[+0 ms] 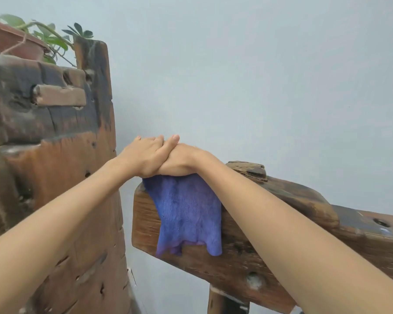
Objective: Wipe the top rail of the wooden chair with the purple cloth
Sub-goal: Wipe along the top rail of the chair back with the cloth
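Mid-wipe, by the look of it: purple cloth (188,211) pressed on the near-left end of the top rail (293,225), just right of frame centre, with most of the fabric draped down the rail's front face and ending in a ragged hem near the lower edge.

Right hand (179,160) flat on the cloth at the rail's upper edge, fingers hidden over the far side, so curl not readable. Left hand (145,155) laid across the right, fingers fairly straight and close together, thumb hooked round the other hand's edge; pressing down, not pinching the cloth itself.

Rail a thick, weathered beam, long axis running from centre frame down toward the lower right edge, blunt cut end pointing left at the gap beside a tall wooden post (93,91). A raised knob of wood (247,169) sits on the rail just right of the hands. Potted plant (43,35) at upper left, pale wall behind.

Likely next: a steady drag rightward along that axis, pressure kept even, cloth lifted or bunched to clear the knob, since the whole stretch toward lower right looks unwiped.
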The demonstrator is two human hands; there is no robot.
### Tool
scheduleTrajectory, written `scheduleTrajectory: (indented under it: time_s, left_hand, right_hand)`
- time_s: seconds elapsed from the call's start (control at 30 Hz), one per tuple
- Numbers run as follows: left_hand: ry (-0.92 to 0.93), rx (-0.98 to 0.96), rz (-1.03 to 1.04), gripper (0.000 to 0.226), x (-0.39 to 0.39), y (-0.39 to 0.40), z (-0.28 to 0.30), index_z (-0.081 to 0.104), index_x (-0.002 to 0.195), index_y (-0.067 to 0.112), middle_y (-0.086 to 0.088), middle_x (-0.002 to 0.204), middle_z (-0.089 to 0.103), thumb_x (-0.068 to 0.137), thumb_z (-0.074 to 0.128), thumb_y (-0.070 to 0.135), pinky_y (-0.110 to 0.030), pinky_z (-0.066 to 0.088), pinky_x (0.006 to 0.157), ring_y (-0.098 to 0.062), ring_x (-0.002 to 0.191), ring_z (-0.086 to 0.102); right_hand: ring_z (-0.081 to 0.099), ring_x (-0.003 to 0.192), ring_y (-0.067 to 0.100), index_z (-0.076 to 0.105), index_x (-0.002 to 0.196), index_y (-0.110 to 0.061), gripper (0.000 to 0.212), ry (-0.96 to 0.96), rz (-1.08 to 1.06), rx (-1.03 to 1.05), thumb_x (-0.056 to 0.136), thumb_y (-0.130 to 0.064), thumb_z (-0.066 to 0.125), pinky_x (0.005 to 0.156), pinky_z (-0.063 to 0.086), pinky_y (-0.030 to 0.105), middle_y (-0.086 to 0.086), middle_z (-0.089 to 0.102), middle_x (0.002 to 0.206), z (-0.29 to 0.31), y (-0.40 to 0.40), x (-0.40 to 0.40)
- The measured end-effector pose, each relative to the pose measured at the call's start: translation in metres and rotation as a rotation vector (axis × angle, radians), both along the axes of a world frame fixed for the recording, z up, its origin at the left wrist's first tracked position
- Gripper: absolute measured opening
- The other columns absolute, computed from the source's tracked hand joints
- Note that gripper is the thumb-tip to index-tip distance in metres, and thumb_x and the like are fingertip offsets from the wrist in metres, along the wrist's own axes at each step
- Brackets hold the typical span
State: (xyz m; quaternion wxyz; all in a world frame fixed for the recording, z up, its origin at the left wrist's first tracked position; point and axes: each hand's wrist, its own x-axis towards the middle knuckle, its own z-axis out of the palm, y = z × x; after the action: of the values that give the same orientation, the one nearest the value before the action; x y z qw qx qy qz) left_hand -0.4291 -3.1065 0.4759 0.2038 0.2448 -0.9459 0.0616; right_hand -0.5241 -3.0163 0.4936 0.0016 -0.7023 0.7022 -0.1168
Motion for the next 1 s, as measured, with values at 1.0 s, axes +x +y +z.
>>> scheduleTrajectory:
  time_s: [1.0]
  left_hand:
    - [-0.012, -0.086, -0.242, 0.113, -0.100, 0.212, -0.045, 0.033, 0.157, 0.005, -0.008, 0.163, 0.039, 0.081, -0.004, 0.079, -0.044, 0.014, 0.127, -0.022, 0.156, 0.023]
  right_hand:
    - [0.035, 0.150, 0.010, 0.030, 0.161, -0.023, 0.089, 0.142, -0.557, -0.445, 0.085, -0.061, 0.058, 0.117, 0.033, 0.031, -0.007, 0.040, 0.163, -0.089, 0.225, -0.079]
